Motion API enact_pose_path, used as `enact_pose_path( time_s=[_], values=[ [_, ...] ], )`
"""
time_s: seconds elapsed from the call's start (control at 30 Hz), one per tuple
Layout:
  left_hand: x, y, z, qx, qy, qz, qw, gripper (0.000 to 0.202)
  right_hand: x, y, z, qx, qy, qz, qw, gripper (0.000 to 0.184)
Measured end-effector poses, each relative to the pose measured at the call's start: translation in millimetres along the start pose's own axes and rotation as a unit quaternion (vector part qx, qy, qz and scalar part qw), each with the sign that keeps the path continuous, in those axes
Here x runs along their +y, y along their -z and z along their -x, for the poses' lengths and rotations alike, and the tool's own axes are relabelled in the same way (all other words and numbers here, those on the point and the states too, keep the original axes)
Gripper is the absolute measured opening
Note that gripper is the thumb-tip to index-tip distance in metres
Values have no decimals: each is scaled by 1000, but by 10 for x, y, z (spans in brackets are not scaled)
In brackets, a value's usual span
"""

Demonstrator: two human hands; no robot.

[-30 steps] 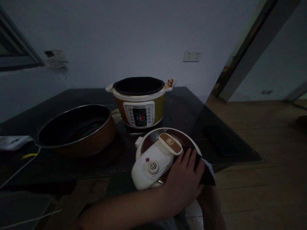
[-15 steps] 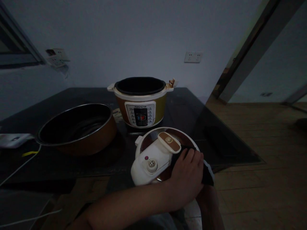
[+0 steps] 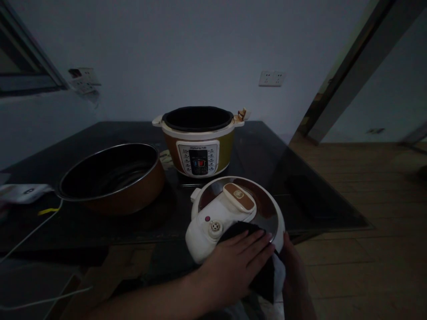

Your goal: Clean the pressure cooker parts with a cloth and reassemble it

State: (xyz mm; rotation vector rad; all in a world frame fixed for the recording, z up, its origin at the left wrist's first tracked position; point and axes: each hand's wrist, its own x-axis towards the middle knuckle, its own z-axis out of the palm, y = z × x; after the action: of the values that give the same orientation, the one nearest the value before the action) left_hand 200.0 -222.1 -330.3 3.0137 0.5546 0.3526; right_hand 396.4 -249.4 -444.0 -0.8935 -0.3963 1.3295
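The pressure cooker lid [image 3: 267,202], white-rimmed with a shiny dark top, is tilted at the table's front edge. Its brown-and-white handle [image 3: 238,195] and its steam valve [image 3: 215,227] face up. My left hand [image 3: 238,262] lies across the lower part of the lid, fingers stretched over a black cloth [image 3: 267,275] that it presses on the surface. A pale part of the cloth hangs below. At the lid's right rim, my right hand [image 3: 293,262] grips the edge; some of its fingers are hidden behind the lid.
The pressure cooker body [image 3: 200,146], lidless with a dark interior, stands on the dark table [image 3: 260,155]. A wide brown pot [image 3: 130,191] sits to its left. A white device [image 3: 26,193] and a cable [image 3: 33,233] lie farther left. Wall sockets [image 3: 271,78] are behind.
My left hand and the cloth have moved down and left, from beside the handle to the lid's lower part. More of the lid's right side and my right hand now show.
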Motion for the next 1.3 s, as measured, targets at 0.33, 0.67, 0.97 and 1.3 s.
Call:
enact_pose_path(
  time_s=[0.33,0.67,0.97,1.3],
  values=[
    [-435,-257,915,117,20,3,993,53,-111,-242,-8,-14,38,16,999,35],
    [-599,-221,792,312,399,287,813,46,-99,-116,-23,2,30,13,999,36],
    [-620,160,204,203,253,331,886,39,-91,-119,-66,18,18,5,1000,38],
    [-429,-186,600,234,214,197,928,54,-101,-184,-74,32,8,-17,999,44]
  ],
)
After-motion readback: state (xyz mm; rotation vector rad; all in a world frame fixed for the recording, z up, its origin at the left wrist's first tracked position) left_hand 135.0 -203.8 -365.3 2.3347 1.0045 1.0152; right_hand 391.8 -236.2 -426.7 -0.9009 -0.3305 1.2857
